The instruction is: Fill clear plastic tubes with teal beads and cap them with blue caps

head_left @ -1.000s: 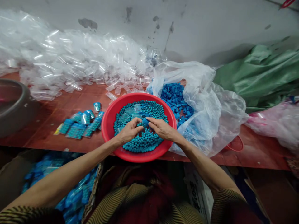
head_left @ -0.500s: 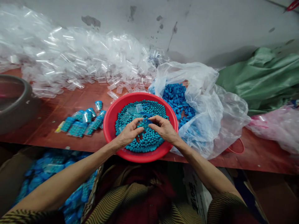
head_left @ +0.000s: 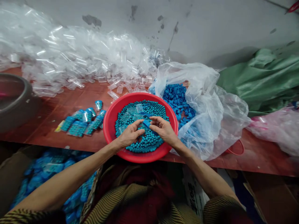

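This is a workshop handling small goods in bulk: clear plastic cases (head_left: pixel 81 59) heap across the upper left of the frame, a red basin (head_left: pixel 109 137) of teal beads (head_left: pixel 144 145) stands centrally on the bench (head_left: pixel 54 107), and filled packs (head_left: pixel 77 128) lie left of it. At dim lower left, a box (head_left: pixel 14 163) seems to hold many more. The grey wall (head_left: pixel 210 25) is stained.

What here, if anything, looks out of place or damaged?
Mainly the wall: its grey surface has dark, irregular patches, perhaps stains or damage. A yellow piece at the left of the filled containers stands out against their blue; I can't tell what it is. The red bowl shows no visible damage.
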### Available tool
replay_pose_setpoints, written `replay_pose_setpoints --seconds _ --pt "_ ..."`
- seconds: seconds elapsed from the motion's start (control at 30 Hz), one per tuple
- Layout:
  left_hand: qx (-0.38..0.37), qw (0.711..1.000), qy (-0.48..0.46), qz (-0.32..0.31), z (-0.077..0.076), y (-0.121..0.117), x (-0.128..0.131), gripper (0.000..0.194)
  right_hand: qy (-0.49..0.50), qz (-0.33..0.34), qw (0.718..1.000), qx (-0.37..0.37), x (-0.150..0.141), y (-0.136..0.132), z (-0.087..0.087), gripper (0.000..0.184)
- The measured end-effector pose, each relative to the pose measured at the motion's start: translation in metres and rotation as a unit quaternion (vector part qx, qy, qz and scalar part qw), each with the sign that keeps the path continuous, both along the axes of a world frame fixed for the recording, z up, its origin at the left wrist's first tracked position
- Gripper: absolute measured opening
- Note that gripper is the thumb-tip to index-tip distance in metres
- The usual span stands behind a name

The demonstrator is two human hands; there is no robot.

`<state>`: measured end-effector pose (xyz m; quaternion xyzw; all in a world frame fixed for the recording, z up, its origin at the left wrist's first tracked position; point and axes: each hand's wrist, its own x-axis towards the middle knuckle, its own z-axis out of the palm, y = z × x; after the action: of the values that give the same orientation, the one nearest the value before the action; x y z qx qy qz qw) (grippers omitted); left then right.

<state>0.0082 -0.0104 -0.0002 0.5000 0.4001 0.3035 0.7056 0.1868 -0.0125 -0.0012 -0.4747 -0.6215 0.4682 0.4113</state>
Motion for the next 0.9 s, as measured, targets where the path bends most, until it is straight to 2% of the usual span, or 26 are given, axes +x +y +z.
replay_pose_setpoints --seconds 0.1,0.27,0.33,0.4,0.57,0.63,0.73,0.8,0.9 --pt "-0.004 1.000 -0.003 -0.010 0.001 0.000 -0.001 0.061 -0.023 0.032 0.999 -0.017 0.001 0.003 0.001 0.024" --pt "0.018 1.000 -0.012 0.005 0.003 -0.002 0.000 0.062 -0.112 0.006 0.987 0.119 -0.006 -0.010 0.007 0.024" --pt "0.026 0.999 -0.014 0.023 0.004 -0.003 0.000 0.058 -0.118 0.007 0.982 0.147 -0.009 -0.015 0.009 0.027" --pt "0.028 0.999 -0.014 0.035 0.005 -0.004 0.000 0.056 -0.104 0.003 0.985 0.135 -0.011 -0.018 0.009 0.029" --pt "0.035 0.998 -0.008 0.042 0.002 -0.004 0.000 0.050 -0.035 -0.015 0.999 0.005 -0.013 -0.012 0.002 0.025" --pt "0.043 0.998 -0.006 0.052 -0.002 -0.004 0.001 0.045 -0.047 -0.014 0.998 0.030 -0.014 -0.012 0.000 0.024" --pt "0.048 0.997 -0.001 0.066 -0.005 -0.004 0.002 0.036 -0.100 -0.007 0.986 0.130 -0.018 -0.013 -0.003 0.026" --pt "0.043 0.996 0.003 0.081 -0.004 -0.004 0.002 0.034 -0.129 0.003 0.977 0.172 -0.020 -0.013 -0.004 0.029" --pt "0.022 0.994 0.016 0.102 0.000 -0.002 -0.001 0.035 -0.136 0.039 0.979 0.144 -0.018 -0.007 -0.003 0.034"
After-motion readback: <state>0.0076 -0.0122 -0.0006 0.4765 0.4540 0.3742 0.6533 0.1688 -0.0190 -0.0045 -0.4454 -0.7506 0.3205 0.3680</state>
